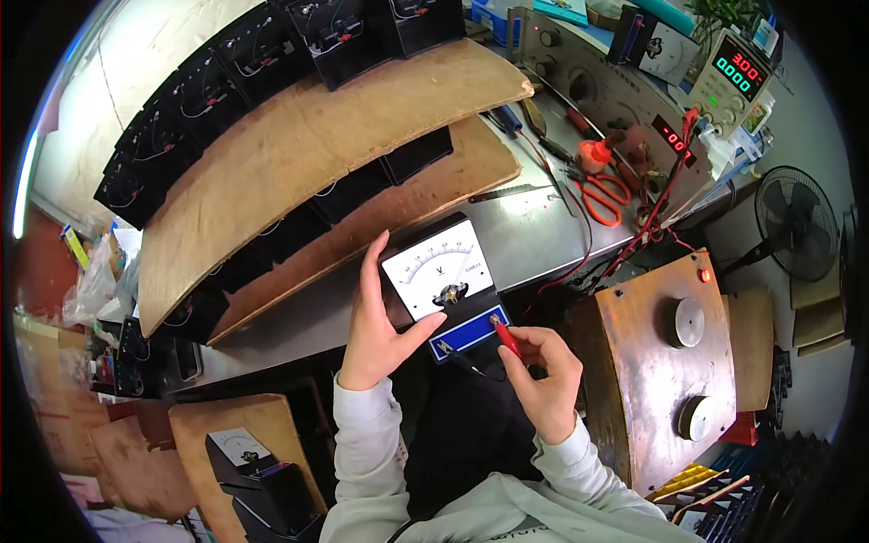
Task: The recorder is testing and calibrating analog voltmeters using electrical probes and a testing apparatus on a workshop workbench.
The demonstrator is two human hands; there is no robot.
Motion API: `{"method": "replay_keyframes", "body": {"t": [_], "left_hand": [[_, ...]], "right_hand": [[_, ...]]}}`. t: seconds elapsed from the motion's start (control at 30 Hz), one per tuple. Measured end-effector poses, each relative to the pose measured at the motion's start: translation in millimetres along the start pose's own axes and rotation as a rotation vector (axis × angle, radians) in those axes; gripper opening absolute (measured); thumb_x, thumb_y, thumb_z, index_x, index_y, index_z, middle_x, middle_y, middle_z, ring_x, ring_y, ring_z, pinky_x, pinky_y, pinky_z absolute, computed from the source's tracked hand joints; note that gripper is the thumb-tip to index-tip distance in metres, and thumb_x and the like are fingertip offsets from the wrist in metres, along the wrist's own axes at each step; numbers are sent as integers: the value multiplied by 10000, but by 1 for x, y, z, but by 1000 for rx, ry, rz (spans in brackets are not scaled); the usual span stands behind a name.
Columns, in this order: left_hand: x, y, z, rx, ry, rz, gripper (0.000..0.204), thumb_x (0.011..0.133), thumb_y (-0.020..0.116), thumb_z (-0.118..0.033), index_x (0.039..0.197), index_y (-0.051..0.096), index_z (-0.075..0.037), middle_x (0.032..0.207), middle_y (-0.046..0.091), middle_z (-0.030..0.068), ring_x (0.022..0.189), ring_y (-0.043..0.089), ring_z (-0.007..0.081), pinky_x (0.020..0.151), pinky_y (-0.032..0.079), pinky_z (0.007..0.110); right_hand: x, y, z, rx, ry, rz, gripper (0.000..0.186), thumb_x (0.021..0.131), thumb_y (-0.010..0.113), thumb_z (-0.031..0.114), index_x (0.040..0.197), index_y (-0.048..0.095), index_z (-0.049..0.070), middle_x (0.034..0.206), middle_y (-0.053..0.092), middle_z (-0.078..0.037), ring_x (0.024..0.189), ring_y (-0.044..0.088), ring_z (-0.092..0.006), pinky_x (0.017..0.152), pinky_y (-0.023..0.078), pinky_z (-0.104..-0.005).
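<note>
A black analog voltmeter [441, 263] with a white dial face and a blue terminal panel is tilted above the metal bench's front edge. My left hand [376, 321] grips it along its left side, the thumb resting near the dial's lower edge. Between thumb and fingers, my right hand [546, 373] pinches a red clip [507, 338], its tip at the right terminal of the blue panel. A dark lead [466, 363] runs from the panel's left terminal. My right fingers partly hide the red clip's rear end.
A wooden shelf [335, 163] bears several black meter housings. Orange-handled scissors [605, 199] and red leads lie on the metal bench [534, 226]. A power supply [731, 83] stands at the back right. Right of me is a wooden box with metal knobs [686, 323]; another meter [240, 447] sits lower left.
</note>
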State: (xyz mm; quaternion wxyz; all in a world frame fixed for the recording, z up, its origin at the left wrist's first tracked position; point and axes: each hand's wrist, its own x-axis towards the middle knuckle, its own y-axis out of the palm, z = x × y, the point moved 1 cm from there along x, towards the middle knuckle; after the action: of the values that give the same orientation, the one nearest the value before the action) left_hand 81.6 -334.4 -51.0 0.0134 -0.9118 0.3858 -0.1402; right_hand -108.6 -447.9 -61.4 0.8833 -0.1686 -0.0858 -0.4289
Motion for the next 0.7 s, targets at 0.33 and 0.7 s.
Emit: {"method": "replay_keyframes", "body": {"t": [0.33,0.7], "left_hand": [[-1,6,-7,-105,-76,32,1084,733,827,46,1582,172,-107,1447,422,146,1308,505,234,1074,460,388],[-14,-5,19,447,40,-210,999,617,929,-363,1359,429,81,1270,545,264,1202,539,411,1037,429,459]], "right_hand": [[5,-7,3,8,139,52,235,832,775,-14,1038,661,-16,868,690,-30,726,619,-59,623,480,-193],[-2,-38,-11,188,128,-70,83,892,689,-44,949,629,-35,872,668,-94,741,632,-131,631,502,-236]]}}
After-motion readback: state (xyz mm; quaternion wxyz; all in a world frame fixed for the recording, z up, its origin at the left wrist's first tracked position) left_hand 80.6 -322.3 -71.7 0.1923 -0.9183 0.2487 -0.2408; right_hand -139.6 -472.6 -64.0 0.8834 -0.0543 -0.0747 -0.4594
